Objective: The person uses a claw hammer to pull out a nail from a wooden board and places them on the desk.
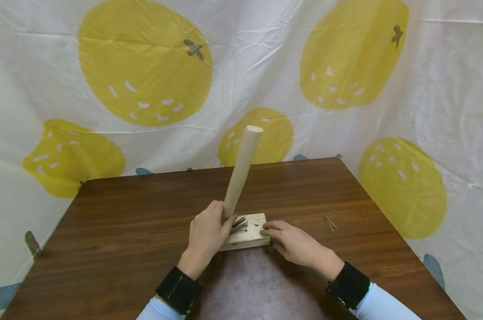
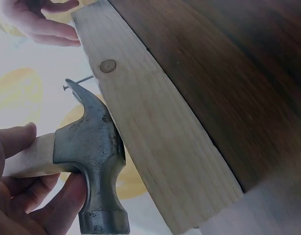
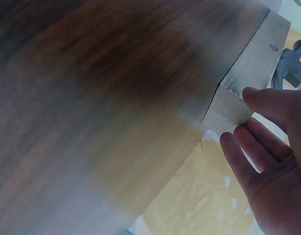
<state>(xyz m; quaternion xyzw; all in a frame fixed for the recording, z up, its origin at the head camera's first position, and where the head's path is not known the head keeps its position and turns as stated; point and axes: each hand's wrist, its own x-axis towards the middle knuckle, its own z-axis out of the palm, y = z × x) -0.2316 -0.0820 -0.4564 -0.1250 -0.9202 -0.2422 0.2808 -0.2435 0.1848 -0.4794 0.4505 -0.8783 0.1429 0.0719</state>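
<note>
My left hand (image 1: 209, 229) grips a claw hammer (image 2: 94, 137) by its pale wooden handle (image 1: 243, 171), close under the metal head. The handle leans up and away over the table, and the head lies at the top of a pale wooden block (image 1: 247, 243). In the left wrist view, a thin nail (image 2: 84, 79) sticks out of the block's top beside the claw tips. My right hand (image 1: 295, 242) is at the block's right end, its relaxed fingertips right at the edge. The right wrist view shows the thumb by the corner and the fingers (image 3: 243, 159) spread.
Loose nails (image 1: 329, 223) lie on the brown wooden table (image 1: 137, 244), to the right of the block. Small dark holes or marks dot the block's top. A white cloth (image 1: 245, 53) printed with yellow fruit hangs behind and beside the table.
</note>
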